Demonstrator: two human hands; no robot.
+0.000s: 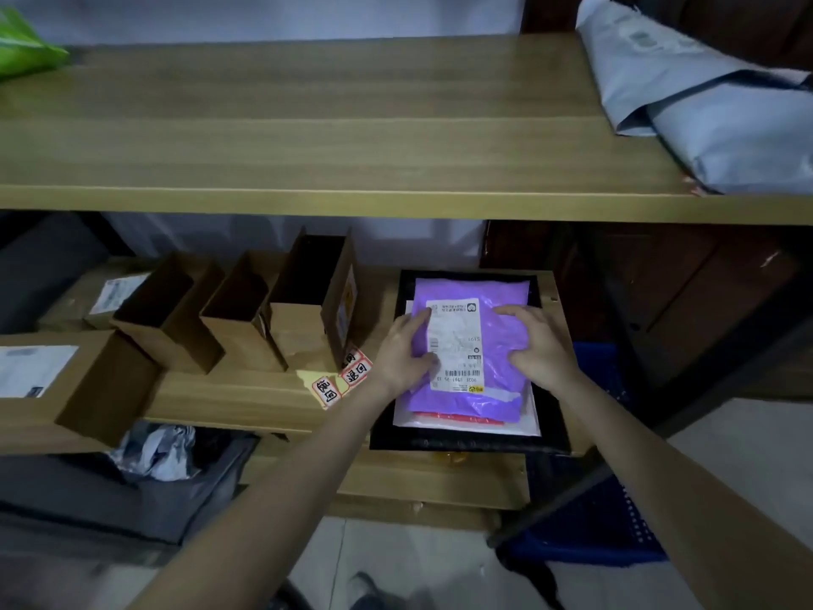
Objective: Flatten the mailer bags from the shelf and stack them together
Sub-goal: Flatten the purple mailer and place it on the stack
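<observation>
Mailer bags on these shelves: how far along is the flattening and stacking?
A stack has begun: a white bag lies flat on a black one. In hand: the left hand and right hand press the purple bag flat on top. Left: the crumpled grey bags on the upper shelf.

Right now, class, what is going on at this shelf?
A person presses both hands, left hand and right hand, flat on a purple mailer bag with a white shipping label. It lies on top of a stack: a white bag and a black bag beneath, on the lower wooden shelf. More grey mailer bags wait on the upper shelf.
</observation>
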